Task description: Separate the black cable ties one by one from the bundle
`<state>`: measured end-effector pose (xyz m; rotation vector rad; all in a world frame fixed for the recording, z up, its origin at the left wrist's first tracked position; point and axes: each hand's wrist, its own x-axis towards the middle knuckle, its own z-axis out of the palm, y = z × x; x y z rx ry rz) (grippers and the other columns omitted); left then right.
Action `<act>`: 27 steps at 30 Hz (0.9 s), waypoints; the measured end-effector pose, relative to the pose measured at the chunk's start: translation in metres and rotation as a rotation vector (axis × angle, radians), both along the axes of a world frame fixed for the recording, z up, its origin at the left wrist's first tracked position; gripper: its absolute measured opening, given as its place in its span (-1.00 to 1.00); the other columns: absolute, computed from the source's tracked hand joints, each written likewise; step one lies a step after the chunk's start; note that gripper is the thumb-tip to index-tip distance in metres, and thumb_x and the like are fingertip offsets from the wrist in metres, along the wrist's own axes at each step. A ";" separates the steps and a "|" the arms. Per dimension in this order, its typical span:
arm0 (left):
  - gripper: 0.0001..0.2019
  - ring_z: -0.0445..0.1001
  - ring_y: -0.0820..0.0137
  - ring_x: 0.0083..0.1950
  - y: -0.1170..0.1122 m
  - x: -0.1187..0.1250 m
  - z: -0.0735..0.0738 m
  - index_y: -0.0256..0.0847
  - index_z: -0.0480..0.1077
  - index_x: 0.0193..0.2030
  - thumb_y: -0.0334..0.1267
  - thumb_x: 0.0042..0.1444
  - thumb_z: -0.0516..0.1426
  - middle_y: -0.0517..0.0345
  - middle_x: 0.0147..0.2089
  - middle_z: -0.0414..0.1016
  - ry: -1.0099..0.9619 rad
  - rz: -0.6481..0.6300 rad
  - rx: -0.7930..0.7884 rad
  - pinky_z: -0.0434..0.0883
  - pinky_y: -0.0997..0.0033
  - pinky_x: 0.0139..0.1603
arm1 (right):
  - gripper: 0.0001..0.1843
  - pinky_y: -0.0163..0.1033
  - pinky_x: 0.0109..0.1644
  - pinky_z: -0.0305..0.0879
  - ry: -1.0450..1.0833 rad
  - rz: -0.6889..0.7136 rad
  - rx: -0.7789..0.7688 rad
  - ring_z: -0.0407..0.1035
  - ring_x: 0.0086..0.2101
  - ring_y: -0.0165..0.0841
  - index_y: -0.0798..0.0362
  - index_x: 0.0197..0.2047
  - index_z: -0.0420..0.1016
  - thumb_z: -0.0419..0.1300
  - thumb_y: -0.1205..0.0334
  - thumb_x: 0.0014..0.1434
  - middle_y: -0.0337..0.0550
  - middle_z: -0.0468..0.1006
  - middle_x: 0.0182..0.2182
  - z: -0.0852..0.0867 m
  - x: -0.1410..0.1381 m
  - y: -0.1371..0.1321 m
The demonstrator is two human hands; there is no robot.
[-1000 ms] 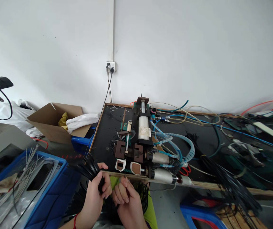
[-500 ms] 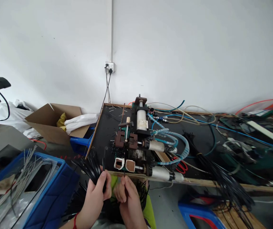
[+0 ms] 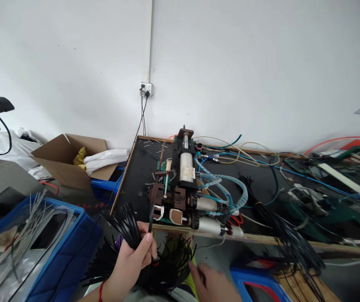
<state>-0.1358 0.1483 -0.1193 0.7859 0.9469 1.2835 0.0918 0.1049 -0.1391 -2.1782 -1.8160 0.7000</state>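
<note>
My left hand point(image 3: 135, 256) is closed round a bundle of black cable pieces point(image 3: 123, 223) that fans out up and to the left, just below the front edge of the workbench point(image 3: 261, 240). My right hand point(image 3: 213, 283) is low at the bottom edge, to the right, partly cut off; its fingers are blurred. A heap of black cable pieces point(image 3: 173, 262) lies in my lap between the hands. On the bench above stands a small pneumatic machine point(image 3: 182, 184) with a white cylinder and blue hoses.
A blue crate point(image 3: 84, 235) with grey wires in plastic sits at left. A cardboard box point(image 3: 65, 161) stands by the wall. A long black cable bundle point(image 3: 286, 235) and tangled cords cover the bench at right. Another blue crate point(image 3: 249, 281) is below right.
My right hand has left the bundle and dropped down to the right. My left hand has lifted the bundle slightly toward the machine.
</note>
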 end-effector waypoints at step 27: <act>-0.67 0.12 0.59 -0.60 0.010 0.002 0.007 -0.24 0.44 -0.25 -0.03 0.09 0.37 0.34 -0.56 0.26 0.002 0.111 -0.084 0.12 0.60 -0.62 | -0.75 -0.29 -0.35 0.27 0.770 0.264 0.327 0.47 -0.45 -0.32 -0.02 -0.14 0.47 0.01 0.11 0.45 -0.23 0.57 -0.48 0.047 -0.094 0.037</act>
